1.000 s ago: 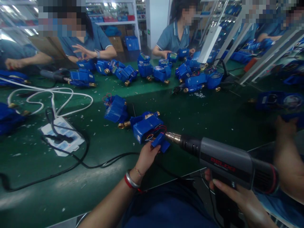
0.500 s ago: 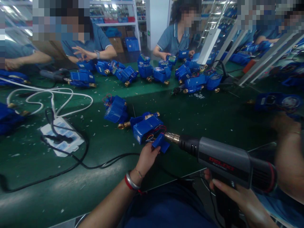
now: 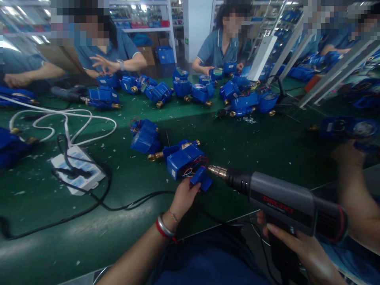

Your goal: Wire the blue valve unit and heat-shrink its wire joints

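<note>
My left hand [image 3: 183, 198] pinches a small blue plastic part [image 3: 201, 178] wired by thin red and coloured leads to a blue water-meter unit [image 3: 181, 157] with brass fittings, lying on the green table. My right hand [image 3: 299, 247] grips the handle of a grey heat gun [image 3: 285, 206]. Its metal nozzle [image 3: 217, 171] points left and sits just to the right of the small part and the wires.
A second blue unit [image 3: 144, 135] lies behind the first. A white power strip [image 3: 77, 171] with black and white cables sits at the left. Many blue units [image 3: 204, 89] fill the far side, where other people work. Another person's arm [image 3: 356, 190] is at the right.
The heat gun's nozzle has shifted slightly right, away from the small part. My left hand stays pinched on the part. The arm at the right has moved a little.
</note>
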Motion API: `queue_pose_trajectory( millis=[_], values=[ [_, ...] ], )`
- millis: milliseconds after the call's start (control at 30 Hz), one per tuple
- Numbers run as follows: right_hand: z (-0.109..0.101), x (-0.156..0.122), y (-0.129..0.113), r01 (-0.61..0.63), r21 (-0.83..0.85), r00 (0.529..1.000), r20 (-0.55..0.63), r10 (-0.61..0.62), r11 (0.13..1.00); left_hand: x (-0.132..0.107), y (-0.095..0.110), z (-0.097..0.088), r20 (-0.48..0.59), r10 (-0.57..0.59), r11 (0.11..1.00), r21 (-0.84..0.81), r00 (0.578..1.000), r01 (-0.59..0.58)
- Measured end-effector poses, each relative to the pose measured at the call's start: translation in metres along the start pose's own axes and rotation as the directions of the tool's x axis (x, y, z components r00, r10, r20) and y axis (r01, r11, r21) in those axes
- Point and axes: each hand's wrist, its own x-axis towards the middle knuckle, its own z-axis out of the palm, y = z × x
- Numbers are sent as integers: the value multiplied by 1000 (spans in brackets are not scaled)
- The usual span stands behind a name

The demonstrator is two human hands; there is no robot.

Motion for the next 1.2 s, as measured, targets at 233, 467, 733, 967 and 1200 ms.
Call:
queue_pose_trajectory(
  millis=[233, 467, 733, 967, 1200],
  values=[
    [1, -1, -3, 13, 32, 1000, 7, -13, 999, -1, 4, 0, 19, -21, 1000, 14, 1000, 21],
    [3, -2, -4, 38, 27, 999, -6, -37, 999, -1, 4, 1, 14, -16, 1000, 14, 1000, 15],
    [2, 0, -6, 33, 20, 999, 28, -33, 999, -1, 4, -1, 0, -17, 996, 89, 1000, 17],
    [0, 0, -6, 30, 62, 997, 65, -34, 998, 1, 1, 0, 8, -30, 999, 27, 1000, 29],
    [-10, 17, 4, 45, 291, 999, -35, -36, 956, -1, 6, -1, 23, -18, 998, 53, 1000, 17]
  ],
)
